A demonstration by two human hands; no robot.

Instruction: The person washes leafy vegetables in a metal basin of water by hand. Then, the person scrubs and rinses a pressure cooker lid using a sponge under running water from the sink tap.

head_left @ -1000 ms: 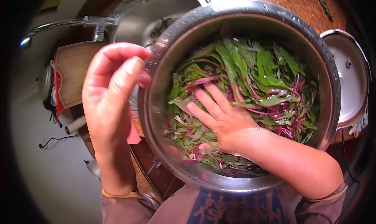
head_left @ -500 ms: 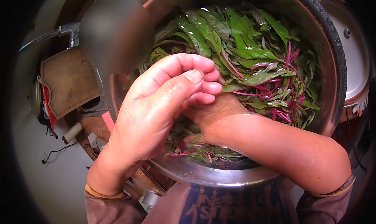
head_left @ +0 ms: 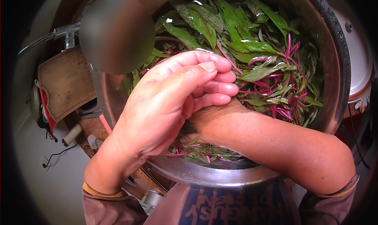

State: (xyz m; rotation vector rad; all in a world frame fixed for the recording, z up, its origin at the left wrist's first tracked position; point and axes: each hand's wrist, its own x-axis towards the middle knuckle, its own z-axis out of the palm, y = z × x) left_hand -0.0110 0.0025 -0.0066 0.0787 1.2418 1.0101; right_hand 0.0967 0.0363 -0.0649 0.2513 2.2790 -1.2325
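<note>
A large metal pot (head_left: pixel 336 63) holds water and green leaves (head_left: pixel 240 28) with magenta stems (head_left: pixel 262 85). My left hand (head_left: pixel 177 95) is over the pot's left part, fingers curled and pressed together near the thumb; whether anything tiny lies between them is too small to tell. Below and behind it, my right hand (head_left: pixel 201 126) is down in the water among the leaves. Its fingers are hidden by my left hand and the greens; the wrist and forearm show to the right.
At the left are a faucet (head_left: pixel 67 32), a wooden cutting board (head_left: pixel 67 83) and a pale roll (head_left: pixel 72 134). A white lid (head_left: pixel 352 48) lies at the right. A blurred disc covers the upper left.
My left hand has moved from left of the pot to over it, in front of my right hand. The pot now fills more of the view. My right hand's fingers, visible earlier, are hidden.
</note>
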